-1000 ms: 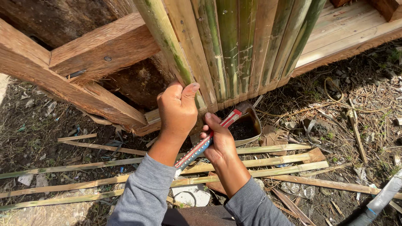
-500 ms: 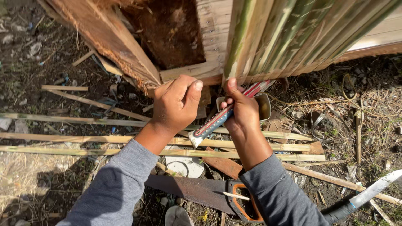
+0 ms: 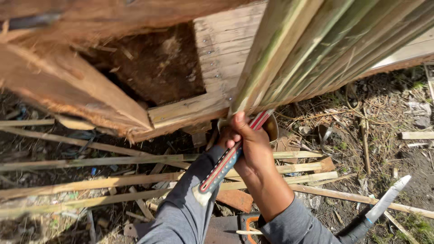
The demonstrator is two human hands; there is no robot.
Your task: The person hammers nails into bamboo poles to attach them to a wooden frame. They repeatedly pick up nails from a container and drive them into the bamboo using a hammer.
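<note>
My right hand [image 3: 257,151] is closed around the red, blue and grey striped handle of a hammer [image 3: 221,169]. The handle slants up toward the lower end of a green bamboo slat [image 3: 266,68]. The hammer's head is hidden behind that slat. My left hand [image 3: 224,137] is tucked behind the handle and my right hand, close to the slat's bottom end, and only a bit of it shows. Its grey sleeve [image 3: 185,208] runs down to the bottom edge. A round metal cup [image 3: 272,129] sits just behind my right hand.
Several bamboo slats lean against a plank wall [image 3: 221,49] over a wooden beam [image 3: 181,113]. Long split bamboo strips [image 3: 90,183] lie on the dirt. A saw with an orange handle [image 3: 247,224] lies below my arms. A long blade [image 3: 384,203] lies at lower right.
The view has swung closer to the wall. Both hands have moved up to the slat's lower end, and my left hand has slipped behind the hammer handle.
</note>
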